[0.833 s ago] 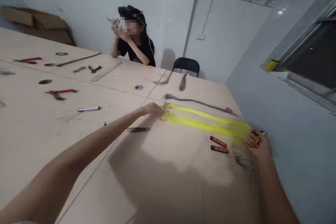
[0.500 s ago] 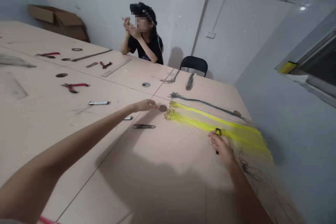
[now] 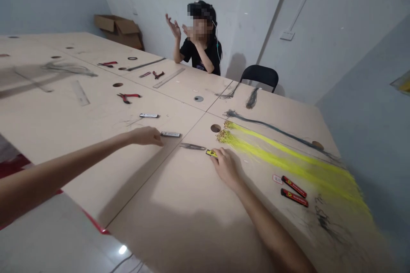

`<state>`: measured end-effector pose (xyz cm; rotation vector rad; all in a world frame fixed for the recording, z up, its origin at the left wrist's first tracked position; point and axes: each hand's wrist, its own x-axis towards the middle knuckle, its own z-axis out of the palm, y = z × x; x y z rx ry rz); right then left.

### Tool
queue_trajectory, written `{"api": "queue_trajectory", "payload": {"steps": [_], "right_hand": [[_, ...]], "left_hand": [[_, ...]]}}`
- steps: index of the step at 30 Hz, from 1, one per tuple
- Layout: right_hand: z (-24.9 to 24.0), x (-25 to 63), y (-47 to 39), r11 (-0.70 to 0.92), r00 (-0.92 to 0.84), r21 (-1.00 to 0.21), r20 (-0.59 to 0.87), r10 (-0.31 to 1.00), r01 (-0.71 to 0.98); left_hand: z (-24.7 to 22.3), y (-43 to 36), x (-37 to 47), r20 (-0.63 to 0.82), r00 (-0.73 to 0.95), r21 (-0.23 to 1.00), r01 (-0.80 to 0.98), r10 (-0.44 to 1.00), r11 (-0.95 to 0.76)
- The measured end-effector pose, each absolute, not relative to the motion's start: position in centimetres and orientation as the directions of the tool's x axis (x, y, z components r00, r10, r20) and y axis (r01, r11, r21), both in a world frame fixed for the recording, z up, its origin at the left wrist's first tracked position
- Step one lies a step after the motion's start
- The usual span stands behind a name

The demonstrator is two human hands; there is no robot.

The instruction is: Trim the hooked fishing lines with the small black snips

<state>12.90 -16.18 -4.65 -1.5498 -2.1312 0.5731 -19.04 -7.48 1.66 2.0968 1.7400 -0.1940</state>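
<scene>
My right hand (image 3: 226,166) is closed over a small flat yellow-and-black piece (image 3: 212,153), shaped like a lighter; its exact kind is unclear. Thread snips (image 3: 192,146) lie on the table just left of it. My left hand (image 3: 146,135) is further left, fingers curled downward, close to a slim white-labelled black piece (image 3: 171,134). Its fingertips partly hide one another, so I cannot make out what they hold, if anything. To the right of my right hand stretch bundles of bright yellow cords (image 3: 265,158) with gold-coloured metal ends (image 3: 222,136).
Two red-and-black pieces (image 3: 294,197) lie at right beside dark loose threads (image 3: 325,217). A dark cord bundle (image 3: 272,126) runs behind the yellow ones. Red-handled pliers (image 3: 128,97) and another white-labelled piece (image 3: 149,115) lie at left. A person (image 3: 201,47) sits across the table.
My left hand has moved from the hole by the cord ends to the white-labelled piece. My right hand has moved left to beside the snips, uncovering the red-and-black pieces. The view has shifted.
</scene>
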Motion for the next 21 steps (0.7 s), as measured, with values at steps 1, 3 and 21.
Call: {"api": "queue_trajectory", "payload": {"steps": [1,3,21], "right_hand": [[-4.8,12.4,-15.7,0.278,-0.252,-0.551,0.124,0.960,0.787],[-5.1,11.5,-15.0,0.264,-0.212,-0.533,0.158,0.964,0.804],[2.1,12.4,-21.6,0.421,-0.427,-0.810,0.238,0.872,0.409]], "left_hand": [[1.2,-8.2,-18.8,-0.313,0.151,0.195,0.977,0.938,-0.092],[0.6,-9.5,-18.2,-0.253,0.087,0.175,0.984,0.964,-0.043],[2.9,-11.3,-14.7,-0.196,0.123,0.146,0.985,0.973,-0.095]]}}
